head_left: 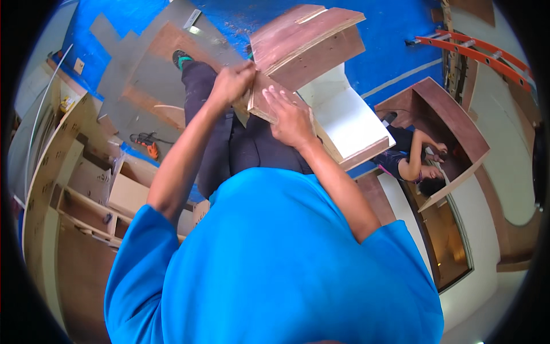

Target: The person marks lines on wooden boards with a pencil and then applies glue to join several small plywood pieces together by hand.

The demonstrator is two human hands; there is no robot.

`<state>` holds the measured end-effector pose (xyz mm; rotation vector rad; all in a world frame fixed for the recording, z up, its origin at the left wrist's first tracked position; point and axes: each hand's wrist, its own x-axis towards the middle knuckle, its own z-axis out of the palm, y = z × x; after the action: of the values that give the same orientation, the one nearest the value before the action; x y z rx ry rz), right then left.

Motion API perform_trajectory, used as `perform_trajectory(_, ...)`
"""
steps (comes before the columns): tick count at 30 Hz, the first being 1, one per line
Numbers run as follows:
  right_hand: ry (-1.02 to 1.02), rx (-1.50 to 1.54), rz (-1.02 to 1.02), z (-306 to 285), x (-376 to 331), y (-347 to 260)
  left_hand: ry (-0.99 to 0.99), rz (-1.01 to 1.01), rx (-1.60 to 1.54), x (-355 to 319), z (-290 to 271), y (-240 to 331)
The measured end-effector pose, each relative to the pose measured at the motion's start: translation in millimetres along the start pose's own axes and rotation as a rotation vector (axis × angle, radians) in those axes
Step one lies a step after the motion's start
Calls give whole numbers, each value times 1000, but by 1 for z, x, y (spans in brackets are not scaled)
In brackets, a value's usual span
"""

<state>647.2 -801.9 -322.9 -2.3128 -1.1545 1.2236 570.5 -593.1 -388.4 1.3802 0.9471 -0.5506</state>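
Observation:
A reddish-brown plywood box piece [312, 49] with pale layered edges stands in front of my legs. Its narrow near board [260, 106] reaches toward my lap. My right hand [291, 119] lies on this board, fingers stretched out along its face. At the board's left edge is my left hand [234, 85], slightly blurred, its fingers curled together; whatever they may hold is hidden. A white panel [344, 114] with wooden edging lies to the right of the plywood, beside my right forearm.
A co-worker [415, 163] works at an open wooden cabinet box [452, 126] on the right. An orange ladder [481, 54] lies at the upper right. Grey sheets [134, 74] cover part of the blue floor [229, 17]. An orange corded power tool [151, 148] sits left, near wooden shelving [86, 212].

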Motion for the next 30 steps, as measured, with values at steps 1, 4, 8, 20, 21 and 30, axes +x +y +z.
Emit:
perform_trajectory(1,7,4,-8,0,0,-1,5,147,53,-18,-2,-8)
perform_trajectory(4,-10,1,48,5,-6,7,-73,-27,-123,-104,-3,51)
perform_trajectory(8,-5,-9,-3,3,2,2,115,160,72,-14,9,-5)
perform_trajectory(20,60,-27,25,8,-2,9,10,165,25,-63,5,19)
perform_trajectory(21,49,-20,8,8,-2,7,35,153,47,-21,10,-2)
perform_trajectory(30,49,-8,18,1,2,11,-27,17,61,-77,-2,38)
